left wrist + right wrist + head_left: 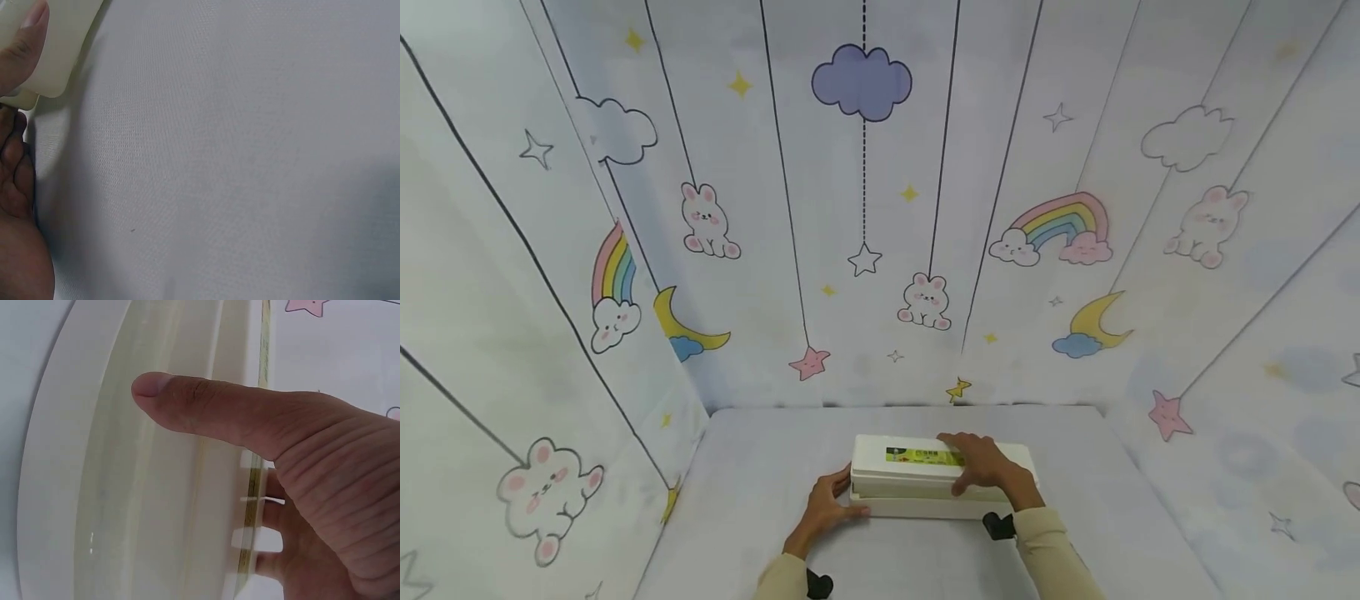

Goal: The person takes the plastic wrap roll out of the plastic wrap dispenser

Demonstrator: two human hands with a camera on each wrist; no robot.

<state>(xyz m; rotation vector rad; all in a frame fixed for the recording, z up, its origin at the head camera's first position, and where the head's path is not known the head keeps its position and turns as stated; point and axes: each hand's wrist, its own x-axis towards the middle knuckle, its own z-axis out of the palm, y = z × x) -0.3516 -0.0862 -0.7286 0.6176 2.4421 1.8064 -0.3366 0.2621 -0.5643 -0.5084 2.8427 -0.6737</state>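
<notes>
A long white plastic box (917,507) lies crosswise on the table, its upper part (868,458) set a little back from the lower front edge. On its top is a green and yellow printed label (917,456), partly covered by a hand. My left hand (826,504) grips the box's left end, thumb along the lower front edge and fingers at the side. Reaching over the upper part, my right hand (988,467) holds it near the right end. In the right wrist view the thumb (200,403) presses the front face, while fingers show beyond the far edge. The box's inside is hidden.
The table (745,467) has a plain pale cover. White walls (865,183) printed with rabbits, clouds, stars and rainbows stand behind it and at both sides. A black piece (998,525) shows at the right wrist, another (819,585) at the left.
</notes>
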